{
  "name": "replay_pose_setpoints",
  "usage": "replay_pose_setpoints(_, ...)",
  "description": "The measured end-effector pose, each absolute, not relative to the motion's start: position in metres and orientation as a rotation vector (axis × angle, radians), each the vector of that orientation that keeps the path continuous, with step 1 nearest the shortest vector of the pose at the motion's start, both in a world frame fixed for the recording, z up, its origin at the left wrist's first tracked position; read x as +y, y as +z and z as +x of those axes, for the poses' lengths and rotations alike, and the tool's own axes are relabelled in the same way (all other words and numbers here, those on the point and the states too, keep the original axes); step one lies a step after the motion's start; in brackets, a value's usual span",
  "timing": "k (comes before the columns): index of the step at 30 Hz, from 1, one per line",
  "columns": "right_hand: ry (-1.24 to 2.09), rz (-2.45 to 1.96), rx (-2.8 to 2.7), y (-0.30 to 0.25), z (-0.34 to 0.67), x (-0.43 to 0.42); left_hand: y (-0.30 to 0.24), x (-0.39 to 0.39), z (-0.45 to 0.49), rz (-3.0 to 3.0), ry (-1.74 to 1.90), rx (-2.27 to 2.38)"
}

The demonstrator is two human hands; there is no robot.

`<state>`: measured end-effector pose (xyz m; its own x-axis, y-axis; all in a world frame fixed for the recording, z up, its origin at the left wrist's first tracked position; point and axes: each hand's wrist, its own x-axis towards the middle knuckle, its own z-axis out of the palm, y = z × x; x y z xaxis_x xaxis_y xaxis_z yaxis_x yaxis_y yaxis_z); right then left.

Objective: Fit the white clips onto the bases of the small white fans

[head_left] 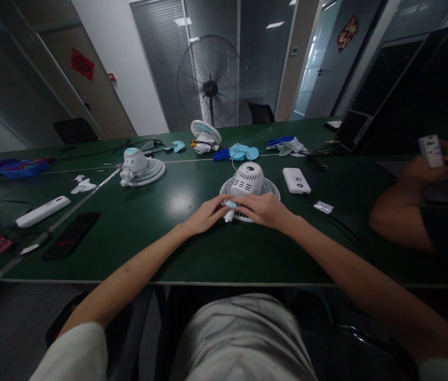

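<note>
In front of me a small white fan point(248, 179) lies face down on its round grille, its vented motor housing upward. From the housing's near side a short white and light-blue neck piece point(229, 211) sticks out toward me. The fingers of my left hand point(208, 214) are closed on the left side of this piece. Against its right side press the thumb and fingers of my right hand point(268, 210), which also rests over the grille edge. Exactly how the fingertips sit on the piece is partly hidden.
Another face-down fan point(136, 166) lies to the left, and a third fan point(206, 136) stands further back. Light-blue fan blades point(243, 152), a white power bank point(296, 180), a black phone point(72, 235) and gloves point(285, 144) are on the green table point(192, 259). A co-worker's arm point(400, 211) is at right.
</note>
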<state>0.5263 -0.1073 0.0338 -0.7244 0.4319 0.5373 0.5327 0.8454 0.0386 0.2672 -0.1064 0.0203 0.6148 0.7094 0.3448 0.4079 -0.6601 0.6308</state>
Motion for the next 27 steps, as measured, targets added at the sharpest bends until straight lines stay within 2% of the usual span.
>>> replay_pose_setpoints(7, -0.411, -0.918, -2.424, 0.033, 0.510, -0.114, 0.017, -0.105, 0.269, 2.346, 0.829, 0.896)
replay_pose_setpoints(13, -0.289, -1.130, -2.390, 0.037, 0.494, -0.122, 0.019, -0.106, 0.269, 2.368, 0.841, 0.893)
replay_pose_setpoints(20, -0.106, -0.857, -2.469, 0.038, 0.514, -0.116, 0.021, -0.106, 0.267, 2.346, 0.804, 0.881)
replay_pose_setpoints(27, -0.285, -0.774, -2.515, 0.039, 0.523, -0.110, 0.022, -0.107, 0.268, 2.331, 0.807, 0.886)
